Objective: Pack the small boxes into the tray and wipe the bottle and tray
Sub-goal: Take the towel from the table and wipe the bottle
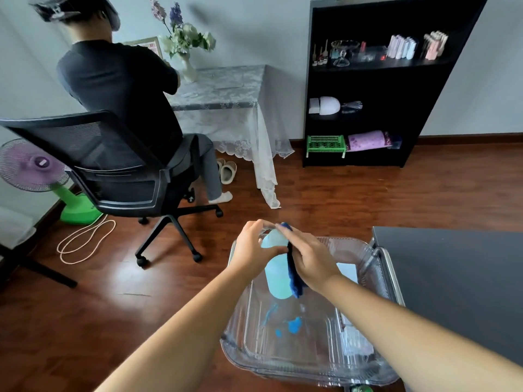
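Observation:
A pale blue-green bottle (278, 278) hangs above the clear plastic tray (254, 352). My left hand (254, 247) grips its upper part near the neck. My right hand (308, 258) presses a dark blue cloth (294, 275) against the bottle's right side. The tray floor shows blue smears (294, 325). Small boxes (349, 271) lie along the tray's right side, partly hidden by my right forearm.
A dark table top (452, 278) lies right of the tray. A person sits in a black office chair (121, 176) at a lace-covered table (226, 103). A black shelf unit (376, 89) stands at the far wall. A purple fan (36, 168) and a looped cord (85, 241) are at the left.

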The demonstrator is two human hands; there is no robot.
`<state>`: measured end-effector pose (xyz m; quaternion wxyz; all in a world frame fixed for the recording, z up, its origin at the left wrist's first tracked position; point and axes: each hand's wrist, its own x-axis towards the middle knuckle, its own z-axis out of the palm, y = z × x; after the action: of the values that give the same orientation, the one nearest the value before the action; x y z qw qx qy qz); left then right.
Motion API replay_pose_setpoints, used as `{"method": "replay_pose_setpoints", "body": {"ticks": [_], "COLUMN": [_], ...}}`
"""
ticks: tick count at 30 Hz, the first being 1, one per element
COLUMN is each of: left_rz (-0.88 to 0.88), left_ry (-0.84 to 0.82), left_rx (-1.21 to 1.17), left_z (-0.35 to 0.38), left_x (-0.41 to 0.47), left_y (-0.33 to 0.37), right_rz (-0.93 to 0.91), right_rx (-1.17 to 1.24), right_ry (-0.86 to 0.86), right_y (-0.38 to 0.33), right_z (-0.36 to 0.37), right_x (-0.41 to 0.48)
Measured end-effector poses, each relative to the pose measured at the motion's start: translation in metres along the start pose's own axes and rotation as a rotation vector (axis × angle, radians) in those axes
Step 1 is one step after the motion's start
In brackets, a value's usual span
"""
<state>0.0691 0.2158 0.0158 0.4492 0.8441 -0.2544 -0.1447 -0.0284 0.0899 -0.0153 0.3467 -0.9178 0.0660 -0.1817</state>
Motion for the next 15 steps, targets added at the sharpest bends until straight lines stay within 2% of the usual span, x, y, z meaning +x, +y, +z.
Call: {"method": "replay_pose_setpoints", "body": {"ticks": [4,7,10,12,15], "left_rz": [-0.019,-0.005,0.003,-0.020,-0.048], "left_ry": [-0.069,-0.146,-0.210,-0.187,-0.039], "left_rx": [0.051,0.035,0.085,0.071,0.026], "left_z": [-0.006,-0.018,-0.026,-0.023,-0.011], "left_x": [0.005,0.009,0.010,0.004,-0.004], "left_y": [-0.001,0.000,0.000,0.000,-0.002], "right_rz": [0.205,0.299,0.337,0.337,0.333], "right_rx": [0.124,0.254,0.482,0.535,0.506], "right_ry": [-0.051,-0.054,-0.115,-0.112,-0.079], "right_y": [0.008,0.011,0.006,0.001,-0.002], "right_z": [0.005,0.015,0.026,0.028,0.031], "right_x": [0.004,0.000,-0.012,-0.016,-0.012]}}
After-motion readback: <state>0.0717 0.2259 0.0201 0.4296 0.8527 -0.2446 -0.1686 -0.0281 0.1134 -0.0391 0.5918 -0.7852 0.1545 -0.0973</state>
